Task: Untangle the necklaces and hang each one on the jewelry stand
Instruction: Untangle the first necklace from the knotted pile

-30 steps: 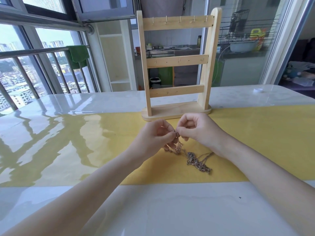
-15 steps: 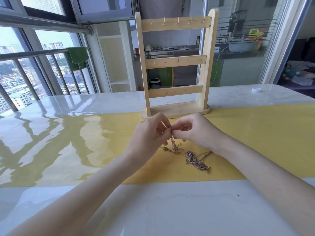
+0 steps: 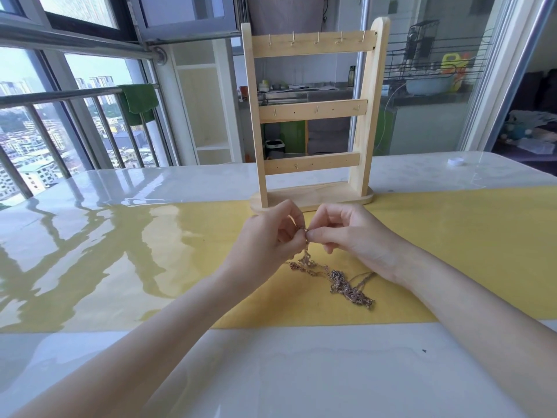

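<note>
Fingers (image 3: 297, 236) of left hand (image 3: 265, 239) and right hand (image 3: 352, 236) pinch 1 strand of the necklaces (image 3: 340, 279).
Remainder lies tangled on the yellow mat (image 3: 452, 236), near the jewelry stand (image 3: 313, 113); light, limp, easily snagged, best held at a free end.

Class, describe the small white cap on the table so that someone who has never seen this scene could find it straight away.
Start at the wooden jewelry stand standing at the far edge of the yellow mat. Look right along the glossy white table towards its far right corner. There lies the white cap, a small round disc, alone on the bare tabletop, well clear of the necklaces.
</note>
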Available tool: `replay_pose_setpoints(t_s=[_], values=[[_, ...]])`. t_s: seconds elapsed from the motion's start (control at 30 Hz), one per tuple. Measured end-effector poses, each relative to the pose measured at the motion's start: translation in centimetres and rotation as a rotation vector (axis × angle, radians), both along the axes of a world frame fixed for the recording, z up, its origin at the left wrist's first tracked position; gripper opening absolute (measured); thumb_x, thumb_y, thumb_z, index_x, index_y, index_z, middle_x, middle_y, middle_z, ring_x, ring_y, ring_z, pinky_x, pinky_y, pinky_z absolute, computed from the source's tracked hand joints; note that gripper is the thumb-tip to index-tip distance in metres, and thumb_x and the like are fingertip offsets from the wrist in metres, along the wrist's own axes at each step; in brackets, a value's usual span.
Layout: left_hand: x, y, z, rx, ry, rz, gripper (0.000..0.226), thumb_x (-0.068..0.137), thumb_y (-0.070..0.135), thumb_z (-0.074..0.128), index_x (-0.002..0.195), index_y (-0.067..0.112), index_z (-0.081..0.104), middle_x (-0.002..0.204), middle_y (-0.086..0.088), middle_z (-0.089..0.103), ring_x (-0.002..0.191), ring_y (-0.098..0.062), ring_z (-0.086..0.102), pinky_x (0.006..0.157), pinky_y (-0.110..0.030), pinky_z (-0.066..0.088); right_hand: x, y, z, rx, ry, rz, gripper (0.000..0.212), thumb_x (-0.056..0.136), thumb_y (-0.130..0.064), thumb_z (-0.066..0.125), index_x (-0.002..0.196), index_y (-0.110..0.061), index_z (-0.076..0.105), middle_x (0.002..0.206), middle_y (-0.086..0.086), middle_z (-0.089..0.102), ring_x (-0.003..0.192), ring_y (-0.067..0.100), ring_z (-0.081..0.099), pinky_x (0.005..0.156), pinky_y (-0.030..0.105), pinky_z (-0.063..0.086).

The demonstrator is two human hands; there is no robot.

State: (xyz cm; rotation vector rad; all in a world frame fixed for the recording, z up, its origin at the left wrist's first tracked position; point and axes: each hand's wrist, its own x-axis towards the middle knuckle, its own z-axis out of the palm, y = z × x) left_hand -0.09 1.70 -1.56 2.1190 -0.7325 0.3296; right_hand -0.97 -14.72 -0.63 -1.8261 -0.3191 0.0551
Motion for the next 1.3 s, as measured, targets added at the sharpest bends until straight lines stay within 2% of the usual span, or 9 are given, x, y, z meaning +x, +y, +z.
replay_pose_setpoints(t_s=[0.1,0.2,0.4,0.63,0.77,0.93,1.03,1.17,1.3], values=[[0.03,-0.03,-0.29,0.028,-0.04,0.014,0.021,0.086,0.002,0.059,0.079,0.018,0.048,0.057,0.011,0.058,0.051,-0.008,0.056,0.055,-0.018,0.047,0.05,-0.01,-0.1,0.034,-0.002,-0.019,0.014,0.085,-0.009,0.067,0.073,-0.013,0.061,0.073,0.004,0.057,0.062,0.013,0.047,0.069,0.025,0.043],[0.01,-0.21,-0.47,0.038,-0.018,0.03,0.025,0.085,0.003,0.06,0.075,0.023,0.048,0.065,0.015,0.059,0.061,-0.003,0.06,0.057,-0.014,0.047,0.05,0.1,-0.18,0.006,-0.039,-0.046,0.014,0.086,-0.007,0.065,0.075,-0.012,0.059,0.066,0.0,0.059,0.059,0.01,0.049,0.065,0.019,0.044],[0.53,0.04,0.15,-0.351,0.459,0.015,0.014,0.089,0.002,0.058,0.076,0.009,0.058,0.069,0.002,0.065,0.064,0.0,0.062,0.062,-0.015,0.051,0.23,0.42,0.07,-0.08,-0.155,-0.087,0.014,0.083,-0.005,0.069,0.079,-0.013,0.059,0.072,-0.002,0.063,0.067,0.01,0.055,0.064,0.025,0.048],[0.51,-0.34,-0.55,-0.248,0.291,0.061,0.019,0.091,0.002,0.053,0.077,0.014,0.053,0.067,0.001,0.06,0.059,-0.003,0.054,0.058,-0.016,0.048,0.12,0.49,0.4,-0.131,-0.097,-0.03,0.016,0.085,-0.007,0.068,0.094,-0.015,0.057,0.071,-0.001,0.065,0.055,-0.001,0.051,0.058,0.013,0.044],[0.51,-0.26,-0.29,-0.265,0.314,0.021,0.019,0.091,0.0,0.052,0.077,0.013,0.054,0.064,0.005,0.056,0.059,-0.003,0.052,0.06,-0.016,0.048,0.12,0.4,0.36,-0.054,-0.035,-0.038,0.018,0.085,-0.005,0.066,0.095,-0.016,0.056,0.07,-0.003,0.066,0.06,0.003,0.054,0.063,0.017,0.045],[0.27,-0.34,-0.31,-0.141,0.239,0.02,0.014,0.087,0.002,0.054,0.077,0.012,0.054,0.058,0.014,0.053,0.059,-0.008,0.049,0.069,-0.038,0.05,0.16,0.52,0.19,0.0,0.003,-0.09,0.017,0.085,-0.004,0.065,0.092,-0.016,0.054,0.07,0.0,0.063,0.062,0.013,0.05,0.071,0.027,0.044],[0.1,-0.54,-0.38,-0.109,0.231,0.036,0.014,0.086,0.002,0.055,0.076,0.013,0.053,0.061,0.008,0.053,0.062,-0.014,0.049,0.07,-0.042,0.049,0.22,0.61,-0.08,-0.025,0.009,-0.106,0.017,0.086,-0.006,0.064,0.09,-0.017,0.052,0.069,0.0,0.062,0.061,0.014,0.05,0.075,0.029,0.043],[0.34,-0.38,-0.42,-0.141,0.265,0.068,0.013,0.088,0.003,0.054,0.077,0.011,0.053,0.065,0.006,0.055,0.058,-0.007,0.052,0.068,-0.035,0.053,0.22,0.35,0.12,0.014,0.007,-0.09,0.017,0.086,-0.009,0.065,0.095,-0.016,0.052,0.065,-0.003,0.061,0.059,0.013,0.049,0.071,0.027,0.043],[0.46,-0.14,-0.23,-0.431,0.478,0.017,0.014,0.091,0.001,0.054,0.079,0.008,0.054,0.076,-0.003,0.062,0.069,-0.009,0.062,0.067,-0.022,0.054,0.01,0.27,0.33,-0.051,0.046,-0.011,0.02,0.085,-0.008,0.067,0.101,-0.013,0.056,0.067,-0.001,0.063,0.058,0.01,0.051,0.064,0.018,0.045]])
